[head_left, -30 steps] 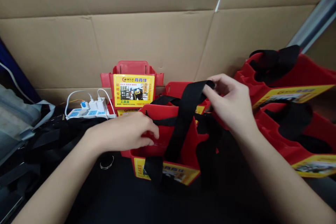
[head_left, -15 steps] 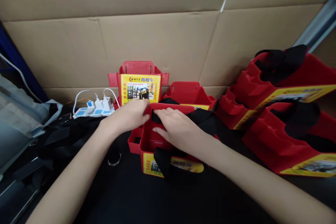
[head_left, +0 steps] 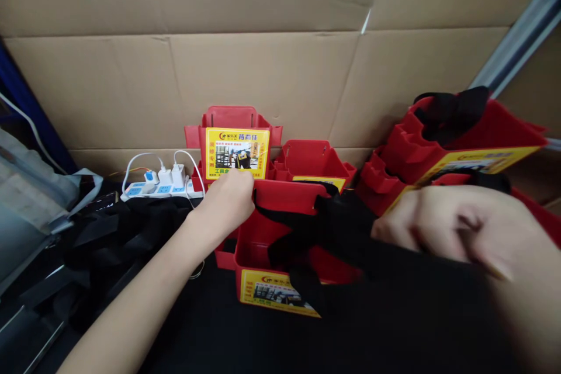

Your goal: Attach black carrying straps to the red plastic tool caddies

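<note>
In front of me a red plastic tool box (head_left: 291,194) with a yellow label stands on a black surface. My left hand (head_left: 232,196) is closed at its back left corner, on the rim; the fingertips are hidden behind it. A black webbing strap (head_left: 342,228) runs from the back wall of the box, over its inside, out to the right. My right hand (head_left: 464,228), blurred by motion, is a fist wrapped round this strap, well to the right of the box. Part of the strap hangs over the front label.
Behind stand two more red boxes, one tall (head_left: 234,117) and one lower (head_left: 302,158). More red boxes with straps (head_left: 451,128) are stacked at right. A power strip (head_left: 162,189) with plugs, and black straps (head_left: 131,234), lie left. Cardboard (head_left: 263,82) lines the back.
My right hand has moved from inside the box far to the right, drawing the black strap out with it. My left hand stays at the box's back left corner.
</note>
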### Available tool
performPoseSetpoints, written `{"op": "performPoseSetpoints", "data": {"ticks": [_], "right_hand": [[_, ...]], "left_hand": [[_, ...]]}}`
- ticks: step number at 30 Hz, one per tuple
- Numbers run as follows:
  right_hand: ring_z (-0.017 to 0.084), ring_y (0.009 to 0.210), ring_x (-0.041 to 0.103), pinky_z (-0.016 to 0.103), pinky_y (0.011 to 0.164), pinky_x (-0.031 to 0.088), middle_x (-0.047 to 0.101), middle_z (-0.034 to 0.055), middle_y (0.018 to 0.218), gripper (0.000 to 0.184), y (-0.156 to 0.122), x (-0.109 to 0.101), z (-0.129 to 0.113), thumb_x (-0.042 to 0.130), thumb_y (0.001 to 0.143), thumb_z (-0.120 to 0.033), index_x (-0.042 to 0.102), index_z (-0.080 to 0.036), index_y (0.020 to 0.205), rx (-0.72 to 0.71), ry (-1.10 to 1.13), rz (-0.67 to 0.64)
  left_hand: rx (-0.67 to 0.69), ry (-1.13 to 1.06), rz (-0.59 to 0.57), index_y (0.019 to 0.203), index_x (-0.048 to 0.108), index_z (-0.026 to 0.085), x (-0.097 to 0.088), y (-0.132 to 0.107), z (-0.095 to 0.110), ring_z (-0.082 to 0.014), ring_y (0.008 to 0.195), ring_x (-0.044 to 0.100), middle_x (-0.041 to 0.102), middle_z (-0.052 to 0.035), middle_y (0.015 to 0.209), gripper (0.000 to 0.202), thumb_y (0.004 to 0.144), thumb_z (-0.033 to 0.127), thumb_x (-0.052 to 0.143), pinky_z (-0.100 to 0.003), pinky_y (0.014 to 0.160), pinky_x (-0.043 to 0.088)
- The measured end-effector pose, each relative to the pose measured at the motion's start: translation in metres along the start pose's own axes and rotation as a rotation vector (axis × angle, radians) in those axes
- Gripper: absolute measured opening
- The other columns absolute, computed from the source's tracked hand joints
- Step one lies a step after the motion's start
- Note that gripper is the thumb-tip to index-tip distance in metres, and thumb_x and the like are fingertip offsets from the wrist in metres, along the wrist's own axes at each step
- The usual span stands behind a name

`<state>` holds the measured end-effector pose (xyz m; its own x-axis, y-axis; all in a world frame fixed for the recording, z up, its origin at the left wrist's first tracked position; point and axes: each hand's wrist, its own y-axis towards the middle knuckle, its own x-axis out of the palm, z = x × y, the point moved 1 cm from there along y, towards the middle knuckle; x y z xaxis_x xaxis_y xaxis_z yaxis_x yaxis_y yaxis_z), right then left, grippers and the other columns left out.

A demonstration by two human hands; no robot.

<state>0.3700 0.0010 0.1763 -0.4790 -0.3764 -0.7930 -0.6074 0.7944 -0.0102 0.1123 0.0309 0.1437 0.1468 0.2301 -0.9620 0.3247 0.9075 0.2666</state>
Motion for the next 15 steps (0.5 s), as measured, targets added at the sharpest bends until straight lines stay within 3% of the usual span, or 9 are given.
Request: {"op": "performPoseSetpoints", "data": {"ticks": [1, 2, 5, 7, 10, 12, 15], "right_hand": [[0.015, 0.073, 0.063, 0.027, 0.069, 0.047, 0.067, 0.0040, 0.074, 0.060, 0.003, 0.001, -0.012, 0.055, 0.055, -0.075, 0.068, -0.018, 0.068, -0.037, 0.060, -0.175], [0.016, 0.081, 0.064, 0.027, 0.073, 0.047, 0.068, 0.0050, 0.086, 0.052, 0.009, 0.004, -0.023, 0.056, 0.066, -0.065, 0.069, -0.018, 0.083, -0.032, 0.098, -0.216], [0.016, 0.079, 0.063, 0.026, 0.070, 0.047, 0.068, 0.0055, 0.088, 0.043, 0.040, 0.031, -0.045, 0.055, 0.076, -0.052, 0.064, -0.017, 0.100, 0.045, -0.069, 0.105], [0.017, 0.074, 0.062, 0.027, 0.065, 0.047, 0.068, 0.0066, 0.086, 0.042, 0.064, 0.059, -0.051, 0.054, 0.078, -0.050, 0.061, -0.016, 0.102, 0.069, -0.200, 0.129], [0.018, 0.071, 0.060, 0.028, 0.060, 0.044, 0.065, 0.0098, 0.083, 0.024, 0.092, 0.085, -0.054, 0.055, 0.081, -0.031, 0.060, -0.012, 0.094, 0.039, -0.357, 0.160], [0.013, 0.062, 0.057, 0.026, 0.059, 0.043, 0.063, 0.0059, 0.073, 0.016, 0.093, 0.083, -0.055, 0.047, 0.086, -0.022, 0.060, -0.012, 0.084, -0.017, -0.371, 0.147], [0.008, 0.055, 0.053, 0.022, 0.058, 0.044, 0.058, -0.0020, 0.064, 0.026, 0.069, 0.063, -0.051, 0.042, 0.091, -0.029, 0.057, -0.015, 0.074, -0.242, -0.193, -0.012]], "left_hand": [[0.000, 0.006, -0.006, 0.080, 0.061, 0.010, -0.001, 0.000, 0.000, -0.0211, 0.067, 0.059, 0.060, -0.0135, 0.076, 0.020, 0.072, 0.003, 0.043, -0.028, 0.050, 0.035], [-0.001, 0.011, -0.012, 0.080, 0.061, 0.009, -0.001, 0.000, 0.000, -0.0211, 0.068, 0.060, 0.060, -0.0137, 0.076, 0.020, 0.074, 0.005, 0.043, -0.028, 0.051, 0.036], [-0.008, 0.024, -0.021, 0.083, 0.062, 0.009, -0.001, 0.000, -0.002, -0.0220, 0.072, 0.061, 0.061, -0.0142, 0.078, 0.018, 0.078, 0.010, 0.045, -0.029, 0.055, 0.039], [-0.011, 0.029, -0.027, 0.086, 0.062, 0.009, -0.001, 0.001, -0.004, -0.0223, 0.074, 0.061, 0.061, -0.0141, 0.080, 0.018, 0.079, 0.013, 0.046, -0.029, 0.058, 0.040], [-0.014, 0.033, -0.035, 0.091, 0.062, 0.009, -0.001, 0.002, -0.006, -0.0228, 0.076, 0.061, 0.061, -0.0141, 0.082, 0.021, 0.079, 0.015, 0.046, -0.030, 0.060, 0.041], [-0.013, 0.033, -0.038, 0.094, 0.061, 0.009, -0.001, 0.003, -0.007, -0.0232, 0.077, 0.061, 0.062, -0.0143, 0.082, 0.022, 0.079, 0.015, 0.046, -0.030, 0.060, 0.042], [-0.016, 0.033, -0.039, 0.095, 0.061, 0.008, -0.001, 0.003, -0.008, -0.0243, 0.078, 0.062, 0.062, -0.0155, 0.085, 0.023, 0.080, 0.016, 0.045, -0.031, 0.061, 0.043]]}}
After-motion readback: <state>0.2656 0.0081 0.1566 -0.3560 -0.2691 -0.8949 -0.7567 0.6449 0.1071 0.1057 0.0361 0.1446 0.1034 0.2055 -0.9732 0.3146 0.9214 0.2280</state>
